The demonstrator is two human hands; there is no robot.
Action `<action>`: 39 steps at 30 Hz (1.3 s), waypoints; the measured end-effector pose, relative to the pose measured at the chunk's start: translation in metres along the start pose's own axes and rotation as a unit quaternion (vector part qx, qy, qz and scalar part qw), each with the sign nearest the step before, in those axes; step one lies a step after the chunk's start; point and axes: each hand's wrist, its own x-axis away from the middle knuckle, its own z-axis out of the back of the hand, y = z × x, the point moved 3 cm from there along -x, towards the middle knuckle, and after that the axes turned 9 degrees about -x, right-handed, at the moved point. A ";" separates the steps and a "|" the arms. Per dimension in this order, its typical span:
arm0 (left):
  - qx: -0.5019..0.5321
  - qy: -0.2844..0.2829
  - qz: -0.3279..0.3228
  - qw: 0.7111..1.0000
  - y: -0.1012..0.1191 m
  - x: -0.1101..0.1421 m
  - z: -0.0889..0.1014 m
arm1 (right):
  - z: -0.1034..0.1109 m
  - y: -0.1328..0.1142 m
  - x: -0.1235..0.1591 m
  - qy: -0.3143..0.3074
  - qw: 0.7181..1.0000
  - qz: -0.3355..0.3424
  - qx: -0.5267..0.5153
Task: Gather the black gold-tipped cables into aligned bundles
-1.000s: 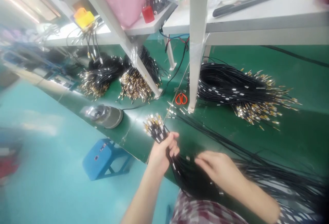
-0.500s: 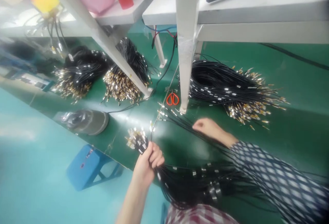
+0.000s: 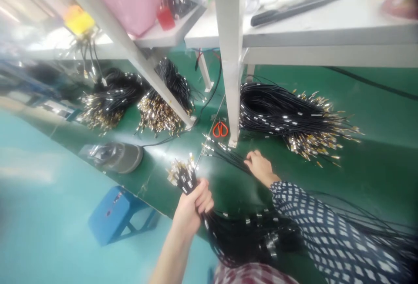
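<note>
My left hand (image 3: 192, 203) is closed around a bunch of thin black cables (image 3: 241, 236), whose gold and silver connector ends (image 3: 181, 175) fan out above the fist. The cable bunch trails down over the bench edge toward my lap. My right hand (image 3: 259, 166) reaches forward in a checked sleeve and rests on loose black cables (image 3: 225, 151) lying on the green bench; its fingers curl down onto the strands, and I cannot see whether they grip one.
A large coil of black cables with gold ends (image 3: 294, 118) lies right of a white shelf post (image 3: 228, 58). Two more coils (image 3: 107, 97) (image 3: 166, 101) lie at the left. Red scissors (image 3: 220, 128) sit by the post. A blue stool (image 3: 114, 214) stands below.
My right hand left the bunch near my lap and reached forward to the loose cables by the post. My left hand keeps its grip on the bunch.
</note>
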 end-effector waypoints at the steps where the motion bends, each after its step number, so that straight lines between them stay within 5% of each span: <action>1: -0.001 0.003 -0.001 1.000 0.000 0.003 0.000 | -0.002 0.000 0.000 -0.003 1.000 0.003 -0.009; 6: 0.007 0.037 -0.004 0.999 -0.003 0.010 0.003 | 0.014 -0.007 0.036 -0.071 0.985 0.065 -0.143; 11: -0.004 0.039 -0.014 0.999 0.002 0.010 -0.019 | 0.043 -0.035 0.124 -0.245 0.860 0.055 -0.444; 14: -0.020 0.029 -0.040 0.999 0.008 0.014 -0.038 | 0.040 -0.050 0.167 -0.266 0.840 0.033 -0.472; 21: -0.056 -0.005 -0.064 0.996 0.008 0.036 -0.060 | 0.032 -0.056 0.200 -0.245 0.859 0.063 -0.445; 24: -0.082 -0.038 -0.060 0.994 0.005 0.049 -0.070 | 0.068 -0.064 0.187 -0.154 0.884 0.085 -0.433; 27: -0.109 -0.069 -0.067 0.989 0.001 0.062 -0.082 | 0.112 -0.080 0.173 -0.025 0.876 0.118 -0.467; 31: -0.125 -0.097 -0.080 0.984 -0.002 0.077 -0.096 | 0.136 -0.101 0.172 -0.071 0.853 0.142 -0.497; 39: -0.149 -0.129 -0.098 0.976 -0.006 0.087 -0.105 | 0.141 -0.098 0.195 -0.036 0.842 0.111 -0.526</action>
